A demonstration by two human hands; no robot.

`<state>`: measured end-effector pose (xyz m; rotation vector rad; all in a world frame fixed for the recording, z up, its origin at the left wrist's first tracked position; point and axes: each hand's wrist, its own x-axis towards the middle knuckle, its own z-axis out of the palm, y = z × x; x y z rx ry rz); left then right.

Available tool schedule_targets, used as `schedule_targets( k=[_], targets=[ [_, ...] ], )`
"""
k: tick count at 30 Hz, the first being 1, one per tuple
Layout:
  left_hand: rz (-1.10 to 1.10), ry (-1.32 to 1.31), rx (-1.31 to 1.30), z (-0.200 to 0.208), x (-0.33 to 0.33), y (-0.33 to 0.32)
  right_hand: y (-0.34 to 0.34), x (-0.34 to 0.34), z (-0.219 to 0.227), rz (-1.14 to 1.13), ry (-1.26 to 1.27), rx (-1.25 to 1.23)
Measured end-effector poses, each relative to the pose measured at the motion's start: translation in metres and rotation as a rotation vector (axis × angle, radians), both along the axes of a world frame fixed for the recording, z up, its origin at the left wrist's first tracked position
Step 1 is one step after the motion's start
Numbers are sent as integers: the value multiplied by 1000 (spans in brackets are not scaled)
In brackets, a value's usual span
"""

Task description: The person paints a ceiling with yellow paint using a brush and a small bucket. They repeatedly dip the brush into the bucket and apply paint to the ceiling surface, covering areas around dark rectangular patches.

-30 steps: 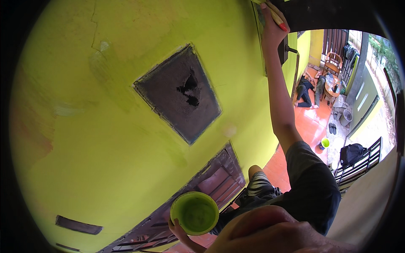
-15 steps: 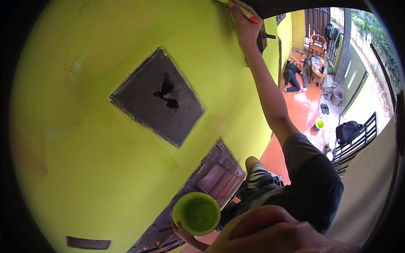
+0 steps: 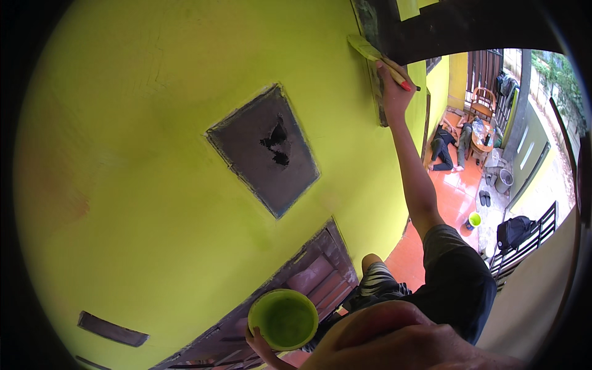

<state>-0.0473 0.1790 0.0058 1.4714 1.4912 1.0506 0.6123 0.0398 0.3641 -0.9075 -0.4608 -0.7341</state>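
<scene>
Wall point(image 3: 154, 203): yellow-green, spanning 9 o'clock. Dark frame point(image 3: 380, 24): 1 o'clock. Green tub point(image 3: 283, 320): 6 o'clock; left hand point(image 3: 258, 342) grasps it, thumb over rim, fingers hidden, presumably to keep it level. Right hand point(image 3: 397, 95) grips the paintbrush point(image 3: 367, 50) beside the frame at 1 o'clock, likely for edge control. Bristles, cropped earlier, now show fully.
</scene>
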Motion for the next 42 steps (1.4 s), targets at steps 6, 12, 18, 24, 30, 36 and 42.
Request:
schedule_targets(
  k=[6,12,18,24,30,36,42],
  targets=[
    [0,-71,0,0,1,-3,-26,-4,33,-158,-113,286],
    [-24,-193,22,-11,-1,1,-28,-2,63,260,-141,268],
    [-40,-143,65,-17,-5,3,-35,5,63,374,-110,291],
    [-86,-184,26,-15,-8,4,-40,-6,53,369,-184,157],
    [-68,-187,22,-20,-10,5,-42,-19,41,294,-154,137],
    [-45,-85,1,-20,-14,6,-38,-39,46,100,-206,54],
    [-84,-9,92,-6,-7,0,-43,-57,96,68,-305,107]
  ],
)
